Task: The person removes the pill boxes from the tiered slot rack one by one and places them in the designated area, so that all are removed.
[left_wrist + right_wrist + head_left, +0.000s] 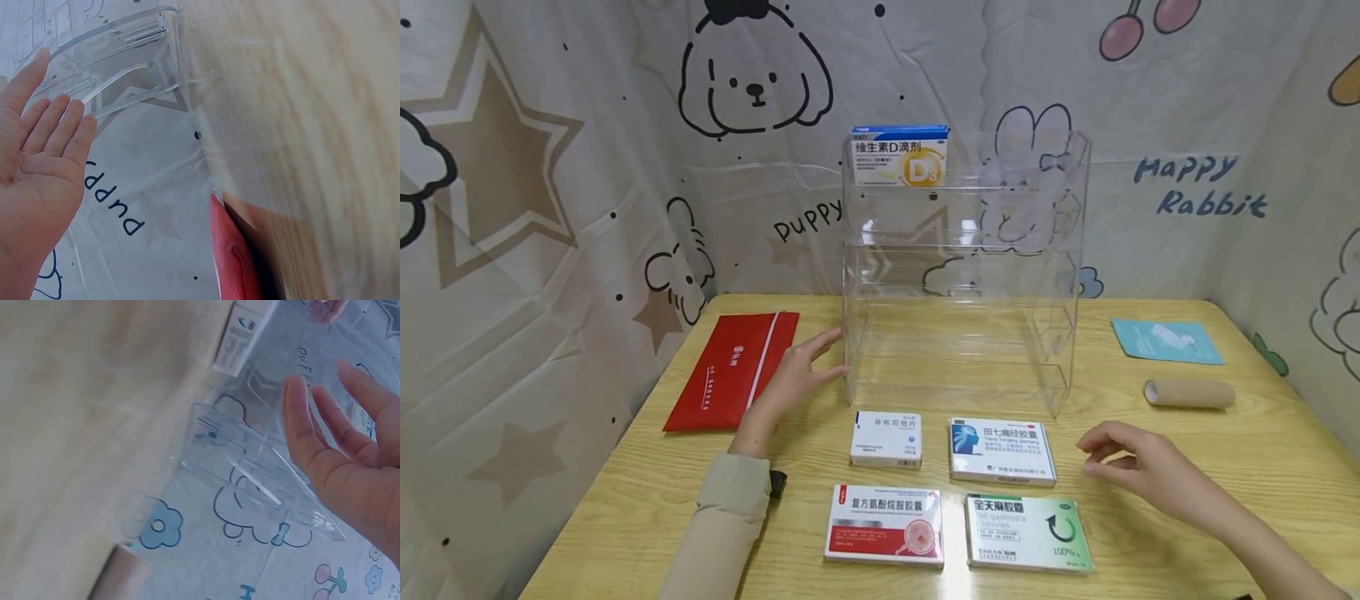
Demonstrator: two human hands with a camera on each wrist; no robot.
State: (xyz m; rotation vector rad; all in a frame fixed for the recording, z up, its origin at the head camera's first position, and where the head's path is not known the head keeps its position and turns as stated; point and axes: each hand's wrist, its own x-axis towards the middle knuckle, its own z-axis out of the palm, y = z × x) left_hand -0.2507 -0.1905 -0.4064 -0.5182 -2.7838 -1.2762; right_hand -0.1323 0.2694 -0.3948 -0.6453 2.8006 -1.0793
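A clear tiered display rack (962, 333) stands at the back of the table, with a vitamin D drops box (898, 157) at the left of its top tier. My left hand (793, 375) is at the rack's lower left side, fingers extended; whether they touch it I cannot tell. In the left wrist view its palm holds nothing. My right hand (1138, 467), fingers loosely bent and holding nothing, hovers right of a white and blue capsule box (1002, 452). Nearby lie a small white tablet box (886, 439), a red and white capsule box (884, 525) and a green and white capsule box (1028, 533).
A red zip pouch (733, 371) lies left of the rack, close to my left hand. To the right are a light blue packet (1167, 342) and a brown cardboard tube (1189, 393). A printed curtain (760, 200) hangs behind the wooden table (625, 517).
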